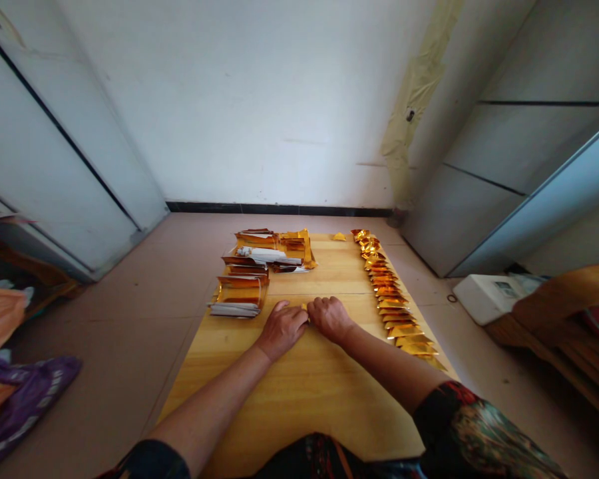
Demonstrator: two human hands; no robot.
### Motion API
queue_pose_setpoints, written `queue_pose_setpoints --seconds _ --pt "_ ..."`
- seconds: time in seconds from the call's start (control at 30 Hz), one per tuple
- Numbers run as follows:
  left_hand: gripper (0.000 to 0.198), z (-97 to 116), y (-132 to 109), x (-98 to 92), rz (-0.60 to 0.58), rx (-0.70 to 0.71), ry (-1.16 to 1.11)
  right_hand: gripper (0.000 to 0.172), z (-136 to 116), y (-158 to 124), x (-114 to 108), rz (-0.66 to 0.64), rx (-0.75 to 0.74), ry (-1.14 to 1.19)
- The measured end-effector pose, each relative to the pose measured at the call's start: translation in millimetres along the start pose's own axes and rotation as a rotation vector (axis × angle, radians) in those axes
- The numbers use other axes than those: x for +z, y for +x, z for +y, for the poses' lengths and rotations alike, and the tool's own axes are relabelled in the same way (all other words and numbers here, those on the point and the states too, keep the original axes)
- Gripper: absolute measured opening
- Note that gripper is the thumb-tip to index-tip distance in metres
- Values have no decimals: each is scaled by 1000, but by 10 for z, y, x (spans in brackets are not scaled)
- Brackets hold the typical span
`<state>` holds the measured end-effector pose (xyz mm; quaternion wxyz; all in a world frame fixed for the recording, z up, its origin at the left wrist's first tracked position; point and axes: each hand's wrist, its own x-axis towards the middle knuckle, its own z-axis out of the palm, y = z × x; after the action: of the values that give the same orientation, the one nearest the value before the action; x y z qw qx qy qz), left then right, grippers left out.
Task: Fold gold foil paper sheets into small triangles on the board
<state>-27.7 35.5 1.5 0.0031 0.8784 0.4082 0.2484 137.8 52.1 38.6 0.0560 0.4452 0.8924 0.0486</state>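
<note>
Near the middle of the wooden table, my left hand and my right hand meet with fingers curled. Between their fingertips shows a small bit of gold foil paper; the rest of it is hidden by the hands. Left of my hands lie a curled stack of gold foil sheets with pale backs and, behind it, a second curled stack. Along the table's right side runs an overlapping row of folded gold foil pieces. One small gold piece lies alone at the far edge.
The wooden table stands before a white wall. Grey cabinets rise on the left and right. A purple bag rests on the floor at left; a white box and wooden furniture stand at right.
</note>
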Motion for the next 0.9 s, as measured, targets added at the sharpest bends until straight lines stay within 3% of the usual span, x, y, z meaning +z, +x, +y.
queue_pose_setpoints --seconds 0.33,0.4,0.7,0.9 --pt "16 -29 -20 21 29 45 -9 16 -64 60 -36 -43 484 253" --pt "17 -28 -22 15 22 44 -11 16 -41 83 -50 -80 515 273" --pt "16 5 -28 -35 1 65 30 23 -59 58 -135 -90 68 -10" --pt "16 3 -41 -36 -21 72 18 27 -40 -8 -26 -27 -42 -39"
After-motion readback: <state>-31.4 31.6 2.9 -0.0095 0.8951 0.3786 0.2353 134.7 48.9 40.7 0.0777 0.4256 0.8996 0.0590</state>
